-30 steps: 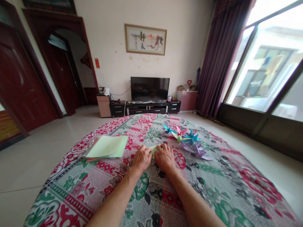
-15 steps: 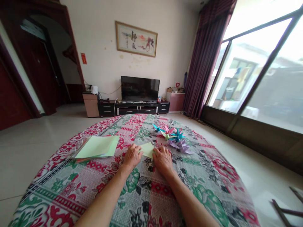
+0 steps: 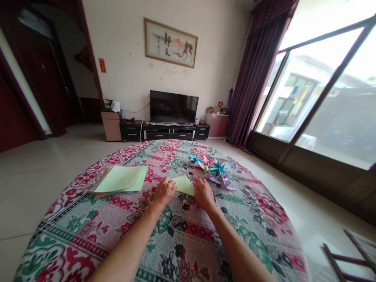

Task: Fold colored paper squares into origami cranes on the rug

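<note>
A folded sheet of pale green paper (image 3: pixel 184 185) lies on the flowered tablecloth between my hands, a pointed corner at its right. My left hand (image 3: pixel 165 191) is closed on the paper's left end, with its fingertips pressed together there. At the right end, the curled fingers of my right hand (image 3: pixel 203 193) hold the paper's edge; its thumb is partly hidden. Just beyond my right hand sit several folded paper cranes, among them a purple crane (image 3: pixel 225 181), a blue crane (image 3: pixel 218 167) and a light green crane (image 3: pixel 205 168).
A stack of green paper sheets (image 3: pixel 122 179) lies to the left, partly over a clear plastic wrapper. The round table's tablecloth (image 3: pixel 129 219) spreads under everything. Past the table stand a television (image 3: pixel 174 107) and a low black cabinet (image 3: pixel 164 134). A dark wooden frame (image 3: pixel 349 260) is at the lower right.
My right hand has shifted slightly right along the paper, and more of the paper's right end shows. My left hand stays at the left end. The view has tilted a little.
</note>
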### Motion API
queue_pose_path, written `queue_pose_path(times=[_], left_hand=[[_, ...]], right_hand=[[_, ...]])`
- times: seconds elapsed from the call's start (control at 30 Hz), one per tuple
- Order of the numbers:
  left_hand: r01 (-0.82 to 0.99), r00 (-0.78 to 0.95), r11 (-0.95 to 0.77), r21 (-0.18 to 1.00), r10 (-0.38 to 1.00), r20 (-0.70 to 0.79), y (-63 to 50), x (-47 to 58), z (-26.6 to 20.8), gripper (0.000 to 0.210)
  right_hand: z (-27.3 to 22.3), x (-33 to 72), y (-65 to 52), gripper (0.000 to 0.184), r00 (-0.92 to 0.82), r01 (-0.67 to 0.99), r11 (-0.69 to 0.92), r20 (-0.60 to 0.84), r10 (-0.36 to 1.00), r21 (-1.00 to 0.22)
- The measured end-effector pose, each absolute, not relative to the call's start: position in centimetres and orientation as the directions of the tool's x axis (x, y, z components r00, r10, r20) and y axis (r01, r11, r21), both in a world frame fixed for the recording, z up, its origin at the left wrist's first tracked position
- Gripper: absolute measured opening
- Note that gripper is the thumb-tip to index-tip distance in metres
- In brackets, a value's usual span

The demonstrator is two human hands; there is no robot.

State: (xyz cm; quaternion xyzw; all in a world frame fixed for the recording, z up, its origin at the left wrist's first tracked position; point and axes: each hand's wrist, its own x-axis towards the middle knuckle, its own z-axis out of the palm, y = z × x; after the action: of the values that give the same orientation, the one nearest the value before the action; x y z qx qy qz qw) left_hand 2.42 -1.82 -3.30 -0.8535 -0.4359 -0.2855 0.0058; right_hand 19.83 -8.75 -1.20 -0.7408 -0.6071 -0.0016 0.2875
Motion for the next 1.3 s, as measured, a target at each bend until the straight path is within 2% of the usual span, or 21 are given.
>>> queue_pose_path(times=[0.13,0.33,0.43,0.6,0.7,0.87,1.0,1.1,1.3], left_hand=[[0.747,0.469,-0.623,0.232,0.741,0.480,-2.1,2.5,-2.9,0.021],[0.742,0.470,-0.619,0.255,0.753,0.461,-2.1,2.4,-2.9,0.018],[0.749,0.458,-0.611,0.256,0.757,0.466,-2.0,2.4,-3.0,0.017],[0.752,0.454,-0.609,0.252,0.756,0.471,-2.0,2.6,-3.0,0.017],[0.749,0.453,-0.613,0.251,0.751,0.480,-2.1,2.6,-2.9,0.018],[0.745,0.464,-0.618,0.252,0.751,0.470,-2.0,2.5,-2.8,0.016],[0.761,0.455,-0.597,0.254,0.770,0.448,-2.1,2.7,-2.8,0.017],[0.780,0.434,-0.573,0.251,0.785,0.443,-2.3,3.0,-2.8,0.019],[0.768,0.434,-0.579,0.274,0.785,0.442,-2.0,3.0,-2.9,0.026]], right_hand=[[-0.8,19.6,-5.2,0.040,0.209,0.912,-0.088,0.269,0.940,-0.401],[-0.8,19.9,-2.1,0.035,0.149,0.912,-0.044,0.229,0.962,-0.409],[-0.9,20.0,-1.9,0.033,0.120,0.893,0.022,0.285,0.951,-0.450],[-1.2,19.6,-2.5,0.042,0.094,0.839,0.144,0.402,0.911,-0.524],[-1.5,19.6,-2.8,0.043,0.103,0.843,0.136,0.405,0.909,-0.520],[-1.7,19.6,-3.1,0.038,0.171,0.862,0.035,0.355,0.919,-0.506],[-1.5,18.5,-3.9,0.045,0.190,0.912,-0.013,0.393,0.900,-0.409],[-1.5,17.2,-4.8,0.050,0.180,0.943,-0.065,0.335,0.925,-0.326],[-2.7,16.4,-6.0,0.041,0.181,0.965,-0.100,0.341,0.923,-0.243]])
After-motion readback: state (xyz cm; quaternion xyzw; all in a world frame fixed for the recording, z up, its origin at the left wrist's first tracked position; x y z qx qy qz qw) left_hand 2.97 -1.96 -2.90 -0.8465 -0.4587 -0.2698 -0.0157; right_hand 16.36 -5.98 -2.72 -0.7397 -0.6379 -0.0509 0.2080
